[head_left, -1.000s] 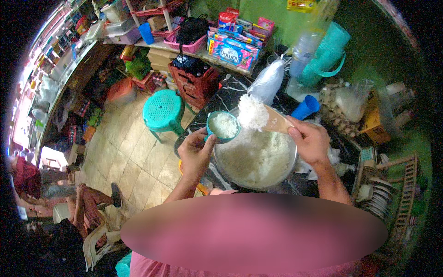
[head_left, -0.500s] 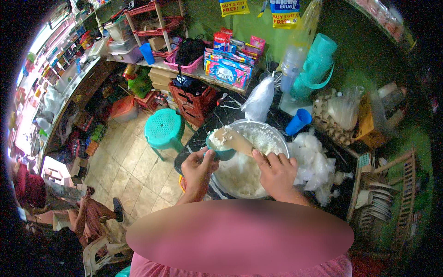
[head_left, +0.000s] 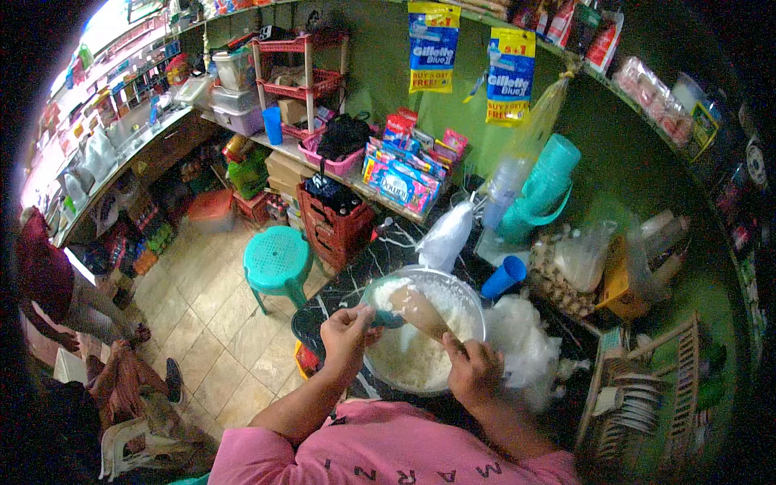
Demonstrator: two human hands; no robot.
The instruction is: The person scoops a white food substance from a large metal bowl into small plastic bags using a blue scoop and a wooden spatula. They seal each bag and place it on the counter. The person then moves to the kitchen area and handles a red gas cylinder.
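Observation:
A large round metal pot point(head_left: 482, 330) of cooked white rice point(head_left: 408, 368) stands on the dark table in front of me. My left hand point(head_left: 346, 333) is closed on a small teal bowl point(head_left: 388, 319), held over the pot's left side. White rice shows at the bowl's top. Between my right hand's point(head_left: 475, 372) fingers is the handle of a beige rice paddle point(head_left: 422, 314). Its broad blade slants up and left across the pot to the bowl, with grains of rice stuck to it. The blade hides part of the bowl.
Crumpled clear plastic bags point(head_left: 525, 339) lie right of the pot, below a blue cup point(head_left: 503, 276). Behind the pot stands a white plastic bag point(head_left: 444, 236). A teal stool point(head_left: 277, 260) is at the left. A plate rack point(head_left: 638, 400) stands right; another person point(head_left: 129, 364) sits far left.
The view has tilted up, so the pot and hands sit lower in the picture. The bowl and paddle stay together over the pot, both still held.

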